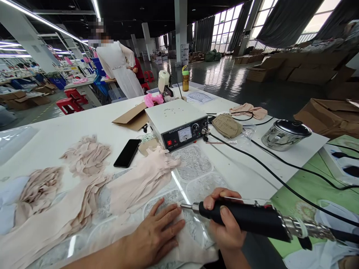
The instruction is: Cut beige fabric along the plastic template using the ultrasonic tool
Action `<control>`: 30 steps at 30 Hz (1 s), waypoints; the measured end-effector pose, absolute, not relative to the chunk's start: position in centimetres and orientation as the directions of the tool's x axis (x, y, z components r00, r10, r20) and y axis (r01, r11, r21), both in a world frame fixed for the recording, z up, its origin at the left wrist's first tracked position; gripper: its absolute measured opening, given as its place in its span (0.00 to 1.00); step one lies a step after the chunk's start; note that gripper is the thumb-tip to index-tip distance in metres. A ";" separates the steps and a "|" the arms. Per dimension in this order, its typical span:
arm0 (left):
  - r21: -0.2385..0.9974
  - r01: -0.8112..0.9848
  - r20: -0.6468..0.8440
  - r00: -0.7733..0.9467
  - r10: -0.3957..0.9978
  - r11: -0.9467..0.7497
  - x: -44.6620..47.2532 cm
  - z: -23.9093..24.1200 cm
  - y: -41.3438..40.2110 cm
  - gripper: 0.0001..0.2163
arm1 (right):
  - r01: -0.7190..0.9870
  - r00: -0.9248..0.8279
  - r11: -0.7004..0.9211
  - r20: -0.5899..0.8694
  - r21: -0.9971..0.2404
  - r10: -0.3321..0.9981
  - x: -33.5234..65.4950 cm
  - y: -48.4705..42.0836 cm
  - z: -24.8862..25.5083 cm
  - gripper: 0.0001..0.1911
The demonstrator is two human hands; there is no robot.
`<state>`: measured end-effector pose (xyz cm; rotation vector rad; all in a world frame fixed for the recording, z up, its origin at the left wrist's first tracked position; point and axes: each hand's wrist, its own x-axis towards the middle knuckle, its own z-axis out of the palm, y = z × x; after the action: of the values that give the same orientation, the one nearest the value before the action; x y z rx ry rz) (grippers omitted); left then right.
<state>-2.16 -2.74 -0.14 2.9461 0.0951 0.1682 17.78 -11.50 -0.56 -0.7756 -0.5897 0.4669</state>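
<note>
My right hand is wrapped round the black grip of an ultrasonic welding gun, its metal tip pointing left. The tip reaches the fabric right beside the fingertips of my left hand. That hand lies flat, fingers spread, pressing a thin beige fabric piece onto a glossy grey-patterned sheet. Just beyond my hands is a fanned stack of beige fabric pieces. A longer beige stack extends to the left. A cable leads to the white power box with a gauge.
A phone lies left of the box, near crumpled beige fabric. Cardboard, a yellow bottle, brown card patterns and a lidded steel pot sit on the white table. A person in white stands beyond.
</note>
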 end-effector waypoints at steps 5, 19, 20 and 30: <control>0.207 0.051 0.127 0.989 0.078 -0.977 -2.0 0.0 -2.8 0.19 | -0.181 0.744 0.623 0.308 -0.761 0.592 18.0 -12.6 -0.6 0.05; 0.214 0.045 0.150 0.986 0.078 -0.976 -2.0 0.0 -2.7 0.18 | -0.157 0.711 0.612 0.342 -0.775 0.615 17.9 -12.3 0.1 0.04; 0.213 0.044 0.152 0.985 0.077 -0.976 -2.0 -0.1 -2.7 0.19 | -0.153 0.714 0.614 0.343 -0.774 0.610 17.9 -12.4 0.0 0.04; 0.195 0.063 0.149 0.984 0.093 -0.979 -2.2 -0.4 -2.9 0.19 | -0.188 0.751 0.620 0.296 -0.762 0.591 17.9 -13.7 0.4 0.06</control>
<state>-2.18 -2.85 -0.40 2.9391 0.1162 0.2339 17.92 -13.72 0.44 -0.7820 -0.5684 0.4766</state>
